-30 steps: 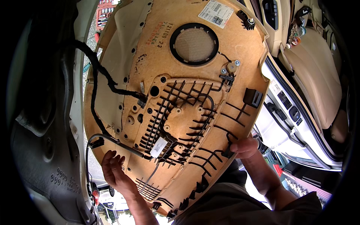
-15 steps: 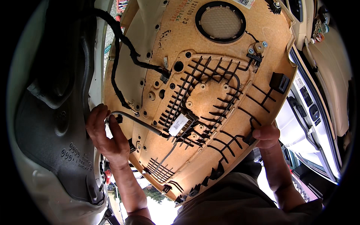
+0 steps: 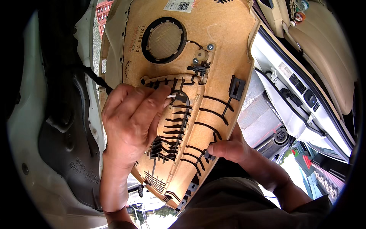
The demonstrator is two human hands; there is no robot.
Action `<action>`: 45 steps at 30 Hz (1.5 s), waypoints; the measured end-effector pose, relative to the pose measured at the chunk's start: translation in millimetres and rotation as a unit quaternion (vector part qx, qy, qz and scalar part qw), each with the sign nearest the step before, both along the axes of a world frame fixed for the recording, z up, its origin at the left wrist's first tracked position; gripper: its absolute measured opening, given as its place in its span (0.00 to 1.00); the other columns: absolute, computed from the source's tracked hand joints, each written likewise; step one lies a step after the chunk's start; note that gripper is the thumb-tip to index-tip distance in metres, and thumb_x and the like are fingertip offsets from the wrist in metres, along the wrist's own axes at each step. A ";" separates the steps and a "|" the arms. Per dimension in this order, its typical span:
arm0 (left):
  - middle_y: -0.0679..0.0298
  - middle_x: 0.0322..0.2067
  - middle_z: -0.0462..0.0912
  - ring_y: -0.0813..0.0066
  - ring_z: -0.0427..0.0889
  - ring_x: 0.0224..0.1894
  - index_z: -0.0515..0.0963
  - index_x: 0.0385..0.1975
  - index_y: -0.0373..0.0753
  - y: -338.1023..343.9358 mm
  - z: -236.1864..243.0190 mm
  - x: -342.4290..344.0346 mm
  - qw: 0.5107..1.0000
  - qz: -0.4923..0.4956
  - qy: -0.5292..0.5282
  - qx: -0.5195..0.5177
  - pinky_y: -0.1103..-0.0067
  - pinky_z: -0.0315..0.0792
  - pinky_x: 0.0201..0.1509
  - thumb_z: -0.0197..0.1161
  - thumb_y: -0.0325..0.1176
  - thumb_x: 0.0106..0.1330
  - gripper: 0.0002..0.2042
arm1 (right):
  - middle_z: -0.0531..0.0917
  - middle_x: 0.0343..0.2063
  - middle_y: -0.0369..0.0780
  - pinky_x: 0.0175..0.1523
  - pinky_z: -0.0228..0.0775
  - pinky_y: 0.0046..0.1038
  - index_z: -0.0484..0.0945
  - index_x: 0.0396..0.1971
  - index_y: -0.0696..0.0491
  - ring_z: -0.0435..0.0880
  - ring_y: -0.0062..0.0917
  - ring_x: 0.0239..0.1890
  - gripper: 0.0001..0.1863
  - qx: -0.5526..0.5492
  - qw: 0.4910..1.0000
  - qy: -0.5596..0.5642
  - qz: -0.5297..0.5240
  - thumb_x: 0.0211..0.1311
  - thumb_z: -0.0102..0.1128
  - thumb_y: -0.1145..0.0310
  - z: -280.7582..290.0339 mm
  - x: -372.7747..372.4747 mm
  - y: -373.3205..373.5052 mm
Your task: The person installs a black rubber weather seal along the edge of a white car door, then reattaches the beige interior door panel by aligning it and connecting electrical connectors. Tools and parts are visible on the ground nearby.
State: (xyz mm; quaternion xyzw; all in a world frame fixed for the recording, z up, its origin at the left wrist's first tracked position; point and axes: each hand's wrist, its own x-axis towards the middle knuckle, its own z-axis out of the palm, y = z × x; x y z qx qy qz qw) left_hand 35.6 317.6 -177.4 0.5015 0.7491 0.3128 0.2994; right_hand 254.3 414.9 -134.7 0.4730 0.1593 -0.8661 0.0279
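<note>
A tan door trim panel (image 3: 221,57) fills the middle, its back face with black ribs and clips toward me. My right hand (image 3: 230,150) grips its right edge, thumb on the back face by a black clip. Over the panel's middle, my left hand (image 3: 131,120) is closed with bent fingers. A short whitish piece with a dark block (image 3: 181,99) shows at its fingertips; the hand hides the rest. A black wrapped wiring harness (image 3: 95,78) runs from the left to behind that hand. The panel also carries a round speaker grille (image 3: 164,40).
The pale door frame with its black liner (image 3: 68,141) stands close on the left. To the right are another open white car door (image 3: 301,99) and a tan seat (image 3: 324,49). A red tool case (image 3: 103,15) lies at the upper left; a car wheel (image 3: 281,135) shows farther off.
The panel has shifted left and turned more upright, my right hand moving with it. My left hand has come up from the panel's left edge to its middle, now covering the harness end.
</note>
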 end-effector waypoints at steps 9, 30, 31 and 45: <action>0.56 0.36 0.86 0.60 0.86 0.36 0.83 0.43 0.37 42.1 -50.2 6.6 0.945 0.089 -0.289 -0.123 0.73 0.78 0.42 0.68 0.24 0.64 0.09 | 0.70 0.65 0.45 0.71 0.64 0.36 0.47 0.73 0.60 0.71 0.31 0.68 0.53 -0.016 0.999 -0.028 -0.036 0.48 0.69 0.73 11.2 -14.5 7.6; 0.61 0.34 0.77 0.67 0.80 0.36 0.86 0.44 0.36 43.5 -37.0 3.3 0.986 0.022 -0.159 0.035 0.77 0.75 0.39 0.66 0.18 0.63 0.11 | 0.74 0.62 0.48 0.67 0.71 0.37 0.52 0.71 0.62 0.77 0.34 0.63 0.48 0.041 0.997 -0.072 0.003 0.48 0.63 0.76 46.1 -27.3 9.8; 0.61 0.34 0.78 0.66 0.81 0.36 0.86 0.44 0.36 45.5 -33.7 2.2 0.990 0.015 -0.134 0.043 0.76 0.75 0.39 0.65 0.17 0.62 0.12 | 0.74 0.62 0.48 0.67 0.71 0.37 0.52 0.71 0.62 0.77 0.35 0.63 0.48 0.051 0.996 -0.068 0.007 0.48 0.62 0.76 47.0 -27.1 9.6; 0.63 0.36 0.82 0.60 0.85 0.34 0.85 0.41 0.39 50.0 -27.9 3.5 0.999 -0.016 -0.008 0.046 0.71 0.79 0.37 0.67 0.17 0.56 0.13 | 0.73 0.63 0.49 0.67 0.71 0.37 0.52 0.72 0.63 0.76 0.36 0.63 0.49 0.085 0.996 -0.027 -0.010 0.48 0.65 0.73 35.9 -23.7 0.5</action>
